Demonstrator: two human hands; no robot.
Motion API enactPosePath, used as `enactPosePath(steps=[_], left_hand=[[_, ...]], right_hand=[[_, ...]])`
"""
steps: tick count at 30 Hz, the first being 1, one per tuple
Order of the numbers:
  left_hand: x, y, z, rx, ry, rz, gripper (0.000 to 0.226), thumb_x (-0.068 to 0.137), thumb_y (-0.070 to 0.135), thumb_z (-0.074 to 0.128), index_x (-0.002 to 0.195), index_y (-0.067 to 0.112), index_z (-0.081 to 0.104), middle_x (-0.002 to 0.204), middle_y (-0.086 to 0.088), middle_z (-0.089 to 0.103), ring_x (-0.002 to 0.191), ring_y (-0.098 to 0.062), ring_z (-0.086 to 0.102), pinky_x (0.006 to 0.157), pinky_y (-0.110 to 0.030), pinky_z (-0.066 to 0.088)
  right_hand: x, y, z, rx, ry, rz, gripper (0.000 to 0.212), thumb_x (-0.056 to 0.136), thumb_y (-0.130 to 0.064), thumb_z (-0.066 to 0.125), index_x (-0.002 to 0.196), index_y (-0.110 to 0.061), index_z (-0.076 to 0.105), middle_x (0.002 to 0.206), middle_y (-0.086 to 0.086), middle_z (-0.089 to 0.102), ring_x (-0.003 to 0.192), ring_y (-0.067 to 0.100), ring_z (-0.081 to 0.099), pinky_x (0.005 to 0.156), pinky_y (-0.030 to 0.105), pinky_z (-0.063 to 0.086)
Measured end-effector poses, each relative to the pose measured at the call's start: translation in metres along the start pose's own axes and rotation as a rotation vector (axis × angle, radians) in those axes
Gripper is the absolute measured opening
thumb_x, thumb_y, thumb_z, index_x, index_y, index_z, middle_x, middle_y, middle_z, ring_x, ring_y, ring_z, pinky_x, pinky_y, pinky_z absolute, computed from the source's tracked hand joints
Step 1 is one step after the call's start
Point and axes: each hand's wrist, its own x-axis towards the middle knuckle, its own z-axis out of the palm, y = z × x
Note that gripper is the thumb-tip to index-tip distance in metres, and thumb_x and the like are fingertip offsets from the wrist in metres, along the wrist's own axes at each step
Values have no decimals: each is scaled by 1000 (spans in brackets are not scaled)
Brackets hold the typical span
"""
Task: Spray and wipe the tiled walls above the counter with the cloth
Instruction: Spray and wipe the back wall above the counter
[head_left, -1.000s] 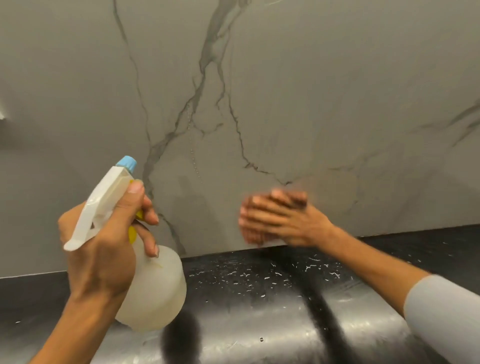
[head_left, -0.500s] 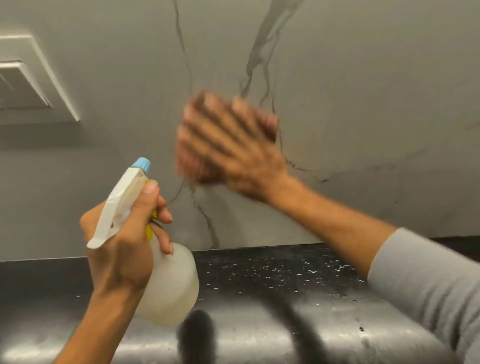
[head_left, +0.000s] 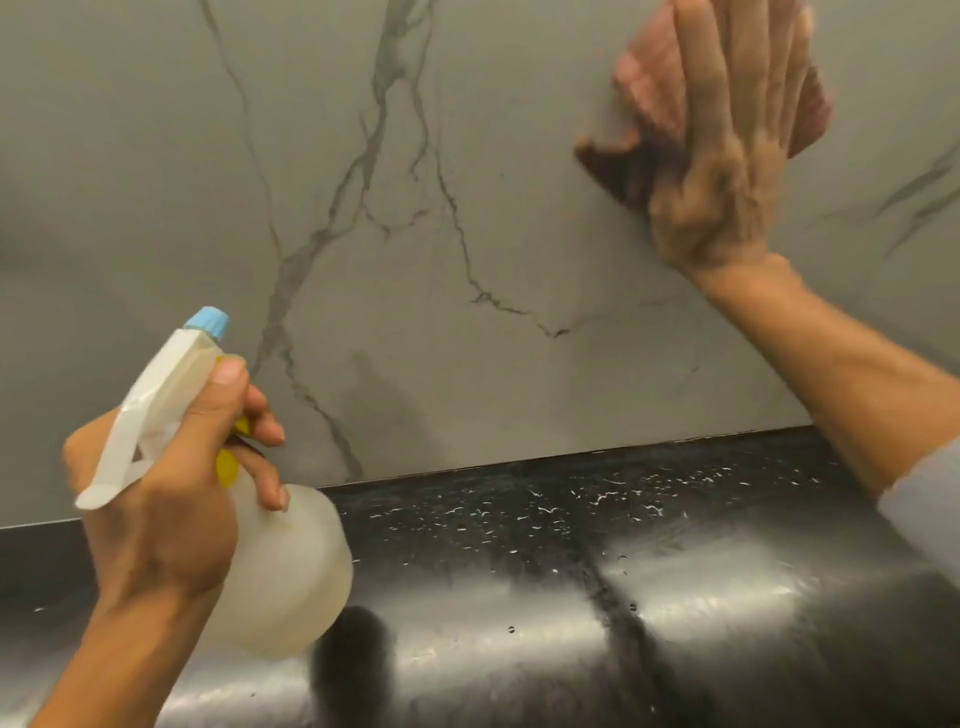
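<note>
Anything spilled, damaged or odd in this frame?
One thing: small white flecks, possibly droplets, lie scattered on the black counter just below the wall; they are too small to tell which. The wall's dark lines look like marble veining, not cracks. The bottle and cloth look normal.

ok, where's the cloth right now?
Head view, upper right: the cloth is pressed flat against the wall under the right hand, well above the counter.
</note>
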Motion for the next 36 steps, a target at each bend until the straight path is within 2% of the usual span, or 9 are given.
enactPosePath(steps=[3,7,9,13,16,20,26,30,36], left_hand=[[-3,9,13,-2,17,54,46,79,63,66,67,19,63,66,-8,59,33,-27,47,43,-55,42],[-13,14,23,66,56,143,34,90,35,61,66,10,61,60,-13,58,30,-26,47,37,-41,35],[-20,11,19,56,67,134,33,91,29,61,67,6,61,57,-10,59,30,-27,46,35,-33,35],[-35,8,10,80,55,94,35,92,27,63,69,1,61,57,-8,59,31,-27,46,37,-27,37],[-47,11,7,101,48,52,42,86,35,62,65,-2,60,56,-11,60,31,-27,46,40,-33,37],[-61,23,7,96,43,11,35,85,38,63,60,13,62,54,-5,60,32,-24,47,40,-29,38],[-70,43,20,81,20,47,35,88,40,60,60,18,63,58,-6,63,32,-21,48,40,-27,40],[-70,49,30,64,24,43,29,87,43,59,65,24,66,63,-3,68,33,-20,48,43,-28,41],[-67,54,52,121,-18,58,32,88,46,56,67,23,66,66,4,71,32,-17,51,50,-33,47]], right_hand=[[-10,-60,11,131,0,-3,76,89,-62,64,138,-5,55,142,30,50,133,51,39,118,56,15],[-105,-118,10,196,-259,-744,56,93,-10,51,148,-17,46,153,7,44,143,33,39,122,47,10],[-154,-110,7,205,-447,-1003,51,98,-11,49,148,-15,46,155,3,41,144,23,39,119,43,18],[-197,-76,-9,164,-581,-1036,49,107,-5,22,148,-18,45,150,1,48,137,15,47,121,38,22],[-194,-73,-34,317,-657,-890,43,92,-4,53,132,-14,65,139,6,59,130,22,56,117,39,33],[-181,-88,-90,506,-910,-433,72,46,-2,94,114,-16,76,126,1,69,118,23,65,95,40,55],[-174,-120,-152,766,-1151,205,76,65,3,72,137,-18,60,150,-10,42,143,8,30,121,33,23],[-173,-158,-165,815,-1113,720,76,72,13,55,141,-19,56,149,-11,44,142,6,36,122,24,24],[-161,-174,-171,801,-1087,990,73,78,16,40,138,-23,58,147,-10,45,137,8,39,116,19,26]])
